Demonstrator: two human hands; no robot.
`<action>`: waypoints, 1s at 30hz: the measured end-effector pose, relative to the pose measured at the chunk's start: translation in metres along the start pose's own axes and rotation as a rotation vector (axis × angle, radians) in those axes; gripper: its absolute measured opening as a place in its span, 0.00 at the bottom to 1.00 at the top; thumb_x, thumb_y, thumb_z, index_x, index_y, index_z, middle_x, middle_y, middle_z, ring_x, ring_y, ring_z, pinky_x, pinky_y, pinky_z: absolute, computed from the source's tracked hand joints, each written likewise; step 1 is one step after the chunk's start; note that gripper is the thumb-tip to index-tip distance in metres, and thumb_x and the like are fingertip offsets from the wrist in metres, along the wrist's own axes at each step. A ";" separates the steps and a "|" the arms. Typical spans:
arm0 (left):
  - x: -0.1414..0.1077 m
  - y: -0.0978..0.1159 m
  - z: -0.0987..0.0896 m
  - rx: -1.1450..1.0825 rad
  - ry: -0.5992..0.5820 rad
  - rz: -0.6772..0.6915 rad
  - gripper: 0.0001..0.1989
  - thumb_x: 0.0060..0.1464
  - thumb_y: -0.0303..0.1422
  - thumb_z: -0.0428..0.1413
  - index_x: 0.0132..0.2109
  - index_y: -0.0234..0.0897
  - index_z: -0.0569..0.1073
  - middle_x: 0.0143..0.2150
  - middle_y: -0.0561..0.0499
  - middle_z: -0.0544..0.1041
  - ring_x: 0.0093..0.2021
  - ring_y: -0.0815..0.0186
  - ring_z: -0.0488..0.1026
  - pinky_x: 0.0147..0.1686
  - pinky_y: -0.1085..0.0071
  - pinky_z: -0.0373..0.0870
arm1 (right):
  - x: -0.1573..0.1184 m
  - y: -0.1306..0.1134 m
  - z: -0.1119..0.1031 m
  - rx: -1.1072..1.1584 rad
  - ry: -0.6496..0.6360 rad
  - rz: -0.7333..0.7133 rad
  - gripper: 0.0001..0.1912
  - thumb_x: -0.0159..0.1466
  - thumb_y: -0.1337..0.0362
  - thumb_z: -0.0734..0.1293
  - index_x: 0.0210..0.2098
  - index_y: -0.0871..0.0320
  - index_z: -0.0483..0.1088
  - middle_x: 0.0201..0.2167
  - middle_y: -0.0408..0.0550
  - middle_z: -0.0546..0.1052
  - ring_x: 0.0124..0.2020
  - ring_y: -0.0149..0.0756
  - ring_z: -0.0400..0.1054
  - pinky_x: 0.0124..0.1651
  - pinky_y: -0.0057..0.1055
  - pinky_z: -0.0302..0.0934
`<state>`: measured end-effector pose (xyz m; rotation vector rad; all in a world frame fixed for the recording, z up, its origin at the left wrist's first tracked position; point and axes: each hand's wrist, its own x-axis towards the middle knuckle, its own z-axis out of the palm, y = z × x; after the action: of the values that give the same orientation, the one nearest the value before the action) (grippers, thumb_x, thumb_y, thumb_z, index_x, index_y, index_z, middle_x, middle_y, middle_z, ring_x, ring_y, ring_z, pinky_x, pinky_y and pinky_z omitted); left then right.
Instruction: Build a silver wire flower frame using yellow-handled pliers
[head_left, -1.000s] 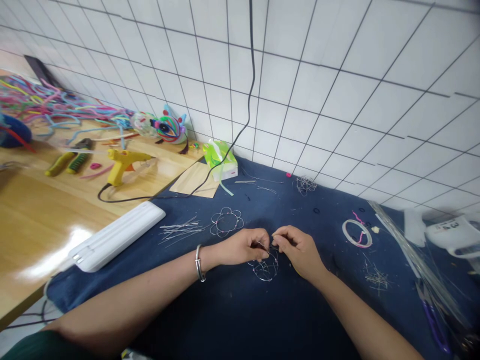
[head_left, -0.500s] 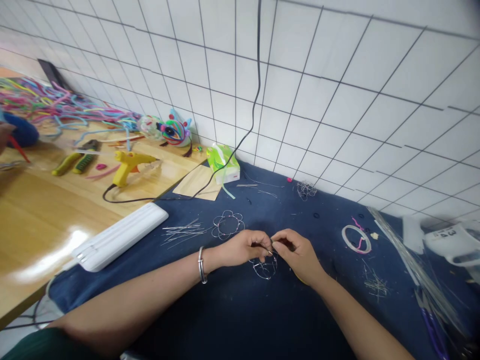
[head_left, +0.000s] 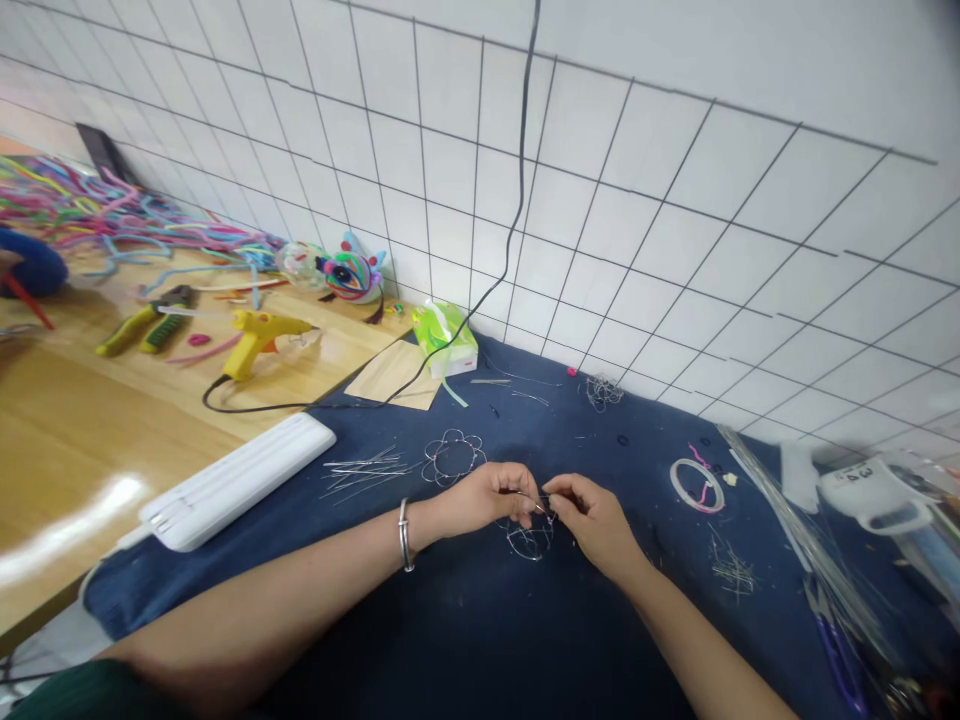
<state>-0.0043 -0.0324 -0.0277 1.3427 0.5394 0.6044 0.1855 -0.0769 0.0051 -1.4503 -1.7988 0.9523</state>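
Over the dark blue cloth, my left hand (head_left: 499, 497) pinches a looped wire frame (head_left: 527, 544) that hangs below the fingertips. My right hand (head_left: 592, 520) is closed at the frame's right side, thumb and forefinger pressed together on the wire. What exactly lies between those fingertips is too small to make out. Left of my hands, a flower-shaped wire ring (head_left: 454, 457) lies flat on the cloth. Beside it are several straight cut wires (head_left: 367, 468).
A white power strip (head_left: 244, 482) and a yellow glue gun (head_left: 262, 338) are at the left, near green-handled pliers (head_left: 146, 320). A tissue pack (head_left: 446, 340) stands by the wall. To the right are a ring-shaped roll (head_left: 697, 486), long wires (head_left: 806, 530) and purple-handled scissors (head_left: 836, 640).
The camera view has shifted slightly. My right fingertips have moved a little lower along the wire frame, while my left hand keeps its hold.
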 end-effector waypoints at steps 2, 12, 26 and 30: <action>-0.001 0.000 0.002 -0.007 0.007 -0.006 0.09 0.52 0.33 0.55 0.37 0.30 0.69 0.33 0.48 0.73 0.30 0.70 0.72 0.33 0.71 0.68 | -0.005 0.001 0.002 0.018 0.022 0.015 0.10 0.59 0.66 0.60 0.38 0.56 0.69 0.33 0.43 0.74 0.35 0.31 0.67 0.39 0.29 0.61; -0.005 -0.001 0.013 0.202 0.028 -0.024 0.06 0.52 0.32 0.53 0.35 0.32 0.70 0.31 0.51 0.72 0.24 0.74 0.68 0.26 0.77 0.64 | -0.027 0.001 0.000 -0.359 0.312 -0.347 0.11 0.61 0.70 0.60 0.42 0.55 0.68 0.35 0.47 0.73 0.37 0.33 0.66 0.43 0.34 0.61; -0.007 -0.003 0.018 0.001 -0.169 0.013 0.09 0.51 0.28 0.55 0.39 0.33 0.63 0.33 0.51 0.72 0.28 0.72 0.69 0.30 0.73 0.68 | -0.022 -0.002 -0.013 -1.035 0.135 -0.735 0.15 0.63 0.70 0.59 0.49 0.56 0.66 0.48 0.47 0.71 0.49 0.41 0.58 0.49 0.40 0.53; -0.007 -0.004 0.017 -0.042 -0.179 -0.010 0.12 0.50 0.28 0.56 0.41 0.34 0.63 0.34 0.50 0.73 0.29 0.72 0.70 0.32 0.71 0.69 | -0.023 0.010 -0.015 -1.007 0.163 -0.698 0.15 0.62 0.70 0.60 0.48 0.55 0.67 0.45 0.47 0.72 0.47 0.40 0.59 0.47 0.38 0.53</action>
<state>0.0026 -0.0501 -0.0288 1.3381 0.3858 0.4791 0.2072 -0.0956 0.0041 -1.1433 -2.5127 -0.4925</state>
